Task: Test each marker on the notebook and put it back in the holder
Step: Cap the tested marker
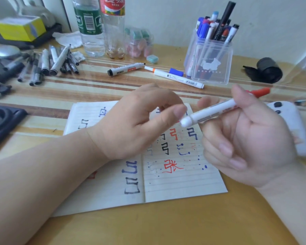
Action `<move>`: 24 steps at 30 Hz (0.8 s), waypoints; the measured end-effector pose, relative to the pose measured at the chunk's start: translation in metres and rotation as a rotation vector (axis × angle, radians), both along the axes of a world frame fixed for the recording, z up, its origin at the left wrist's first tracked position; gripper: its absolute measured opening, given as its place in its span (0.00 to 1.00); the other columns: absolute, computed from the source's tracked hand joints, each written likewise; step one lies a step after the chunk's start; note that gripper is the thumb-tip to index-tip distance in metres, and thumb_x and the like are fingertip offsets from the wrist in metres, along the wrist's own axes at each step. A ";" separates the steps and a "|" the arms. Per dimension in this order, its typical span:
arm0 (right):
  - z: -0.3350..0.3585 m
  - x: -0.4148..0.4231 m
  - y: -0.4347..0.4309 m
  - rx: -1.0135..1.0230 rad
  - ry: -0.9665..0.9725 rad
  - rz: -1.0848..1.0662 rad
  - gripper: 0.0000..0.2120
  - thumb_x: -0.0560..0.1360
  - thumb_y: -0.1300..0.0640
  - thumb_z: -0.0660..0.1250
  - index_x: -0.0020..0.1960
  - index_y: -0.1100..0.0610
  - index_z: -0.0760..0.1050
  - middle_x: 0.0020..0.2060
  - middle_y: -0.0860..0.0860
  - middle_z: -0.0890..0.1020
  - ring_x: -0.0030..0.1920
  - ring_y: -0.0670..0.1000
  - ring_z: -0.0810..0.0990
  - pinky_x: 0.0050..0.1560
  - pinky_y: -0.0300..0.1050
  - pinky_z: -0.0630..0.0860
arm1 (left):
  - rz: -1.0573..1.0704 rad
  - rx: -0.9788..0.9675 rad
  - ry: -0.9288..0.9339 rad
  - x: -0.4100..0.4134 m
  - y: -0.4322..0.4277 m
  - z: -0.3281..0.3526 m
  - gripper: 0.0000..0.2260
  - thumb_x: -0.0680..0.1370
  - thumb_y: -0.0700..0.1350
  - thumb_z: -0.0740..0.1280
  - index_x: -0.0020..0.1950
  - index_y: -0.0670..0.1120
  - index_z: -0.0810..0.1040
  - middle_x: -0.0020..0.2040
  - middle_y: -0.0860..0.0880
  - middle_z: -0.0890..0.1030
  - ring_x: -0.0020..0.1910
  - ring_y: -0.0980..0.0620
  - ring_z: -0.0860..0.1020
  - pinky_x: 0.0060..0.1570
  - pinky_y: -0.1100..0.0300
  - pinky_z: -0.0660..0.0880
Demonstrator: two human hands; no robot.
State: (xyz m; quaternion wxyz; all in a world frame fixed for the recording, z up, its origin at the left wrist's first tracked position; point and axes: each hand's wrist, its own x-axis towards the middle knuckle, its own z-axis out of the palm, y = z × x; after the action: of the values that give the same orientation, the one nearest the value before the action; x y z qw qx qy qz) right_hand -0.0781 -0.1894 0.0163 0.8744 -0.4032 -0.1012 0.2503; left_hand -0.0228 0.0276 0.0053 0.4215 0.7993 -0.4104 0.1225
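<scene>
Right hand [251, 138] has its fingers wrapped round a white marker [212, 111] — red cap on the far end, rounded white end pointing left. It's up over the open notebook [184, 188], which is covered in red, blue and black scribbles. Left hand [136, 121] is loosely curled and holds nothing, thumb just beside the marker's white end — too blurry to call contact. Clear holder [212, 64], stuffed with markers, stands further back on the table [166, 227].
</scene>
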 end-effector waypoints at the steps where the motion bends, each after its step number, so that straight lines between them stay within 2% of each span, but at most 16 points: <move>1: -0.001 -0.002 0.003 -0.081 -0.009 -0.109 0.24 0.83 0.42 0.51 0.55 0.60 0.76 0.23 0.58 0.75 0.16 0.50 0.69 0.22 0.38 0.57 | -0.033 0.016 0.004 -0.001 0.000 0.000 0.15 0.81 0.53 0.62 0.55 0.44 0.83 0.45 0.51 0.82 0.48 0.52 0.79 0.51 0.62 0.73; 4: 0.001 -0.001 0.012 -0.246 0.006 -0.309 0.18 0.79 0.44 0.56 0.49 0.56 0.77 0.24 0.56 0.71 0.18 0.50 0.65 0.21 0.38 0.55 | -0.082 0.016 0.020 -0.002 0.000 0.001 0.17 0.77 0.56 0.69 0.57 0.44 0.83 0.45 0.53 0.83 0.47 0.54 0.81 0.50 0.66 0.74; 8: 0.001 0.000 0.015 -0.287 0.017 -0.302 0.13 0.77 0.48 0.60 0.50 0.57 0.77 0.29 0.55 0.70 0.24 0.50 0.65 0.20 0.37 0.58 | -0.039 -0.013 -0.076 -0.001 -0.003 -0.003 0.12 0.78 0.50 0.73 0.55 0.43 0.84 0.43 0.53 0.84 0.43 0.59 0.80 0.46 0.70 0.73; 11: 0.000 -0.002 0.013 -0.285 -0.046 -0.313 0.13 0.76 0.51 0.61 0.55 0.57 0.77 0.33 0.54 0.72 0.28 0.50 0.66 0.23 0.40 0.57 | 0.079 -0.098 -0.070 0.000 -0.004 -0.006 0.07 0.78 0.47 0.73 0.52 0.46 0.84 0.40 0.55 0.83 0.41 0.58 0.80 0.44 0.67 0.76; 13: 0.001 0.000 0.009 -0.241 -0.082 -0.421 0.13 0.74 0.50 0.64 0.56 0.56 0.75 0.35 0.53 0.73 0.30 0.49 0.66 0.24 0.39 0.57 | 0.135 -0.196 -0.004 0.004 -0.003 -0.008 0.05 0.77 0.47 0.74 0.51 0.48 0.84 0.41 0.55 0.83 0.41 0.55 0.81 0.45 0.61 0.78; 15: 0.002 0.003 0.003 -0.217 -0.100 -0.568 0.10 0.73 0.52 0.66 0.52 0.54 0.73 0.36 0.52 0.74 0.30 0.49 0.68 0.24 0.38 0.59 | 0.141 -0.293 0.039 0.008 -0.002 -0.009 0.06 0.77 0.46 0.75 0.51 0.47 0.82 0.42 0.51 0.83 0.39 0.50 0.80 0.45 0.53 0.79; 17: 0.003 0.006 -0.002 -0.285 -0.153 -0.647 0.04 0.71 0.57 0.68 0.46 0.54 0.76 0.35 0.52 0.76 0.31 0.50 0.70 0.24 0.38 0.63 | 0.116 -0.370 0.060 0.010 -0.002 -0.009 0.07 0.76 0.44 0.75 0.50 0.44 0.80 0.42 0.47 0.83 0.39 0.45 0.79 0.44 0.51 0.77; 19: 0.001 0.006 -0.004 -0.434 -0.246 -0.616 0.03 0.69 0.58 0.74 0.41 0.54 0.80 0.34 0.55 0.80 0.32 0.51 0.74 0.25 0.40 0.68 | 0.046 -0.529 0.232 0.011 -0.003 -0.006 0.08 0.74 0.42 0.76 0.49 0.43 0.79 0.40 0.46 0.82 0.37 0.45 0.78 0.42 0.53 0.76; 22: -0.005 0.001 0.002 -0.763 -0.393 -0.512 0.09 0.66 0.61 0.80 0.42 0.58 0.81 0.38 0.61 0.85 0.33 0.52 0.80 0.31 0.44 0.77 | -0.124 -0.804 0.710 0.013 -0.006 0.001 0.06 0.72 0.38 0.75 0.39 0.44 0.80 0.33 0.48 0.78 0.32 0.51 0.72 0.37 0.58 0.71; 24: -0.009 -0.002 0.011 -0.814 -0.412 -0.418 0.10 0.67 0.61 0.79 0.44 0.61 0.81 0.40 0.62 0.85 0.33 0.54 0.82 0.34 0.47 0.80 | -0.168 -0.799 0.856 0.014 -0.009 -0.001 0.08 0.72 0.38 0.75 0.35 0.45 0.80 0.30 0.47 0.75 0.31 0.51 0.70 0.36 0.58 0.70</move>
State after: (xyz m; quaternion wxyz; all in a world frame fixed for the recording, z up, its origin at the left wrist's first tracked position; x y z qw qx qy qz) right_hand -0.0805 -0.1789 0.0077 0.6393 -0.7644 -0.0830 0.0040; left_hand -0.0091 0.0185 0.0043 0.8261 0.5219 -0.1878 -0.0995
